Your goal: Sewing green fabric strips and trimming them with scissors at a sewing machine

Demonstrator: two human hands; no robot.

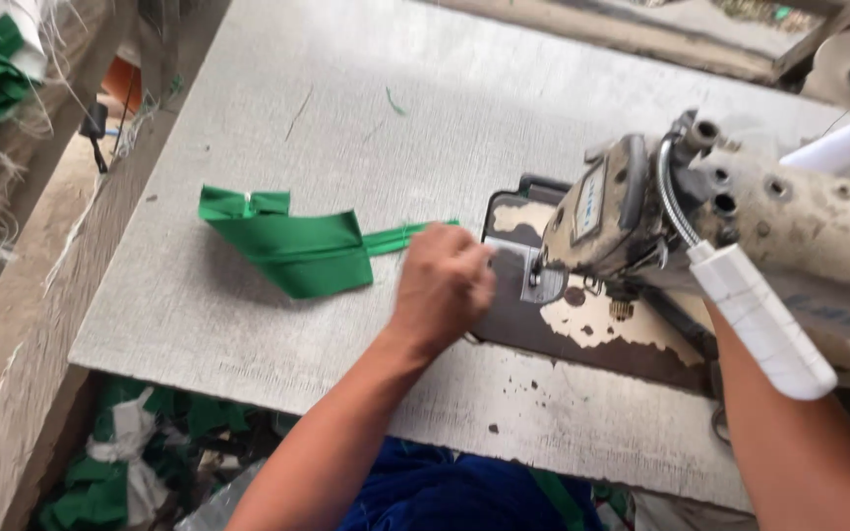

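Fabric (292, 246), green and folded, lies on the grey table (346, 108) to the left of the sewing machine (700, 216), with a narrow green strip (410, 234) running from it toward the machine's needle. The left hand (442, 285) rests just left of the needle, on the end of that strip, fingers curled in tight; whether they pinch the strip cannot be told, since the hand's back hides them. The worn metal plate (582, 324) under the machine head shows patches of bare white where the dark coat has flaked. The right forearm (799, 452) runs up beneath the machine's arm, and the right hand is hidden behind the machine, so its grip cannot be told. A white ribbed lamp (759, 320) hangs off the machine above that forearm. Green scraps (100, 482) lie on the floor below the table's near-left edge, well away from the machine.
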